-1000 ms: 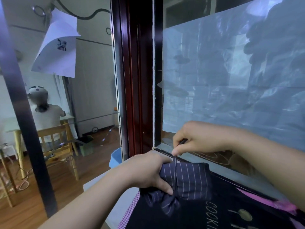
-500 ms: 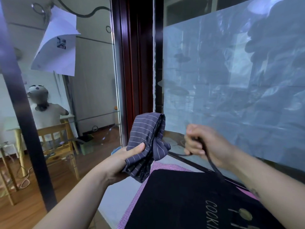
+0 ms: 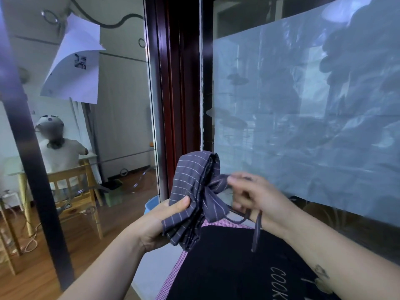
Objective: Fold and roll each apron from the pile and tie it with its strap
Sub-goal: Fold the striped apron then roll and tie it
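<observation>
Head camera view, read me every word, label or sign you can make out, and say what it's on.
"COOK": white letters on the black apron, running off the bottom edge.
Dark print on the hanging paper sheet: too blurred to read.

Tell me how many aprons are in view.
2: the striped apron, held by the left hand and right hand; the black apron flat below. Pink checked cloth under it may be another.

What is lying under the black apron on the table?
A pink checked cloth peeks out along the left and far edges of the black apron. How far it runs underneath, and whether anything else lies below, is covered.
</observation>
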`<action>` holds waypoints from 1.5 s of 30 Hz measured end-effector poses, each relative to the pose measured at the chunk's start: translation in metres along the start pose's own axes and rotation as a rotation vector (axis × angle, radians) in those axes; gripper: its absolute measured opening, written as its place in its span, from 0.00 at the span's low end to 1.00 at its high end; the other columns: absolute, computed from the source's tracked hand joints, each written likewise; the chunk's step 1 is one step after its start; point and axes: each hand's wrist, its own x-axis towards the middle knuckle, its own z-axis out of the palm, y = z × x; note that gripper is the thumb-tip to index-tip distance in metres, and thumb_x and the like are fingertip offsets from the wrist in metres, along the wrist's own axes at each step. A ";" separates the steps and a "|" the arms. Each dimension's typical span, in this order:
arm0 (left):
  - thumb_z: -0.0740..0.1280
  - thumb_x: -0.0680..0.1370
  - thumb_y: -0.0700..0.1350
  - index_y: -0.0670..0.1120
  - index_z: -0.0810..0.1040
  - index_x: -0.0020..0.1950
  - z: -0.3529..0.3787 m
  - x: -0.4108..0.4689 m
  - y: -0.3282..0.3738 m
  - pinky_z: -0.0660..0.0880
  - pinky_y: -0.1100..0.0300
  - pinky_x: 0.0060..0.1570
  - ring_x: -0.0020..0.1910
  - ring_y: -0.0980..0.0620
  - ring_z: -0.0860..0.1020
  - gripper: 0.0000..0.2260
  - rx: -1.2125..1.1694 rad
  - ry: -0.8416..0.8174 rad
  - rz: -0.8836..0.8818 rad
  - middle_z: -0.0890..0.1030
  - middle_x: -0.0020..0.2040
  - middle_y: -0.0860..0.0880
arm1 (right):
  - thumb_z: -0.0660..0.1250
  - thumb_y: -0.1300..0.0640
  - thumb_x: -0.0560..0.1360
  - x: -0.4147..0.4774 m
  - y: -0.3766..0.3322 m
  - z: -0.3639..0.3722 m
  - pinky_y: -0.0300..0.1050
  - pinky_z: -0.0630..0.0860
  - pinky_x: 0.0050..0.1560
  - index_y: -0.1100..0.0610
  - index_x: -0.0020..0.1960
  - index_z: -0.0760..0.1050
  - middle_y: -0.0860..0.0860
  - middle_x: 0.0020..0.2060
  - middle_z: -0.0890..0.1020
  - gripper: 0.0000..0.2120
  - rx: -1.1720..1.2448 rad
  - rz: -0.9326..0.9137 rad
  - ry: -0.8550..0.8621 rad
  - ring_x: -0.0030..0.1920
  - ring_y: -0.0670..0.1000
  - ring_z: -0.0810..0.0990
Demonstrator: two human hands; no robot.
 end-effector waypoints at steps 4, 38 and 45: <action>0.85 0.50 0.55 0.44 0.86 0.44 0.003 -0.002 -0.001 0.79 0.58 0.40 0.41 0.49 0.83 0.27 0.025 -0.075 0.007 0.83 0.42 0.43 | 0.61 0.61 0.76 0.009 0.002 -0.006 0.35 0.67 0.23 0.58 0.34 0.65 0.47 0.24 0.63 0.13 0.573 0.123 0.180 0.16 0.42 0.55; 0.86 0.42 0.50 0.43 0.86 0.44 -0.012 0.014 0.005 0.80 0.59 0.38 0.42 0.48 0.84 0.32 -0.093 0.124 0.086 0.84 0.46 0.42 | 0.67 0.42 0.74 -0.017 -0.007 -0.009 0.34 0.70 0.53 0.44 0.58 0.75 0.39 0.55 0.78 0.15 -1.226 -0.037 -0.032 0.55 0.40 0.76; 0.79 0.62 0.52 0.40 0.80 0.52 -0.013 0.014 0.000 0.79 0.58 0.42 0.44 0.48 0.82 0.25 0.281 0.087 0.010 0.83 0.45 0.43 | 0.59 0.45 0.79 -0.016 -0.042 -0.002 0.44 0.66 0.34 0.53 0.45 0.76 0.48 0.36 0.76 0.14 -1.841 -0.203 -0.158 0.41 0.53 0.75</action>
